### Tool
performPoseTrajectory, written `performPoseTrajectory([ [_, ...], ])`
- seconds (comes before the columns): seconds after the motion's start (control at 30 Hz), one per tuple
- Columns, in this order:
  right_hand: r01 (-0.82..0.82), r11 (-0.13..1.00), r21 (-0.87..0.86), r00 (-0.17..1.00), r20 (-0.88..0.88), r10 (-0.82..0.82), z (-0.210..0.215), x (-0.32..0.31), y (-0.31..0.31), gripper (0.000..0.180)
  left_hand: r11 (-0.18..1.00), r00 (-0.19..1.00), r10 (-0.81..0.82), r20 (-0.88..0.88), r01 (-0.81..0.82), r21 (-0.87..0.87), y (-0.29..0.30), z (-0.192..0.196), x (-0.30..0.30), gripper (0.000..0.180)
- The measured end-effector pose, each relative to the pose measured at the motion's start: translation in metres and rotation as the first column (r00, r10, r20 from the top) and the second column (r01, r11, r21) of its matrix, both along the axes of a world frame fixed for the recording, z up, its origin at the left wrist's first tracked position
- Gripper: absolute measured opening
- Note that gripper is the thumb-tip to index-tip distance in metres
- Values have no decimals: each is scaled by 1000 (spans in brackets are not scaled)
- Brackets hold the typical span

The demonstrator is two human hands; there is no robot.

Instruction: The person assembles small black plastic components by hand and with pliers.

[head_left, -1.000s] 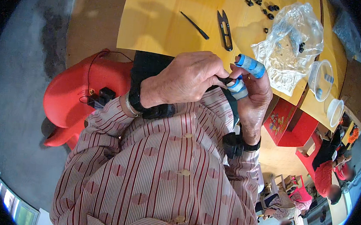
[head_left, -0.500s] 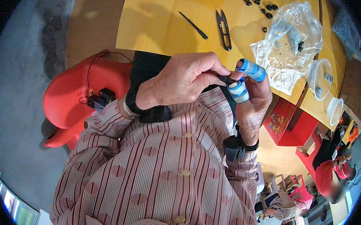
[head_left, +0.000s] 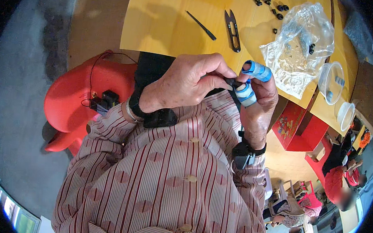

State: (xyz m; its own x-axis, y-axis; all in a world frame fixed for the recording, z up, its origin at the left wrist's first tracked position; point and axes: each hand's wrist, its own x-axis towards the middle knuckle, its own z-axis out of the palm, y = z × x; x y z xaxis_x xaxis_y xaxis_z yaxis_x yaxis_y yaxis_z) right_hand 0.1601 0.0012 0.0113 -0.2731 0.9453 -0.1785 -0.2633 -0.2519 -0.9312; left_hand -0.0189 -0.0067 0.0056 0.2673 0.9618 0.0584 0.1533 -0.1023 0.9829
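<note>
1. Small dark piece (head_left: 231, 81): held up between the two hands, off the table, just in front of the wearer's body. Its shape is mostly hidden by fingers.
2. Left hand (head_left: 189, 80): thumb and forefinger pinched on the piece's near side, other fingers curled under. A tip grip, I'd judge because so small a thing leaves little to hold.
3. Right hand (head_left: 261, 100): closed on the piece from the opposite side, contact partly covered. Blue-and-white wraps (head_left: 259, 71) sit on two digits, probably to spare the skin or add grip. One wrapped finger stands raised, seemingly keeping clear of the pinch.
4. Snips (head_left: 232, 31): lying just beyond the right fingertips, blades pointing away, so the handle end falls nearest the hands. Handy placing, I'd say.
5. Slim black tool (head_left: 201, 25): beyond the left hand, left of the snips, thicker end toward the hands; likely laid for easy pick-up.
6. Clear bag (head_left: 297, 50): ahead and right of the right hand, dark bits showing in it. Loose black parts (head_left: 258, 1) lie farther out, perhaps spread for picking singly.
7. Clear tub (head_left: 329, 85): right of the right hand, past the bag, tipped-looking; reason unclear.
</note>
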Motion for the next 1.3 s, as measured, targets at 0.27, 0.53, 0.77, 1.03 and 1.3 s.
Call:
performPoseTrajectory([
  [0.27, 44, 997, -64, 991, -122, -52, -5, -5, -3, 35, 995, 998, -10, 67, 16, -95, -1, 0, -3, 12],
  [0.53, 66, 996, 54, 997, -40, -64, -1, -8, -9, 33, 1000, 998, 4, 67, -2, -21, -5, 1, -4, 13],
  [0.77, 59, 990, 130, 998, -16, -58, 3, -12, -9, 29, 999, 988, 50, 144, -50, 2, -6, -1, -2, 14],
  [1.03, 96, 981, 171, 995, 4, -98, -2, -12, -8, 27, 998, 993, 46, 104, -50, 42, -3, -1, -1, 14],
  [1.3, 29, 919, 393, 970, 212, -122, -10, -10, -7, 33, 999, 999, 22, -26, -21, 29, -5, 0, -5, 14],
])
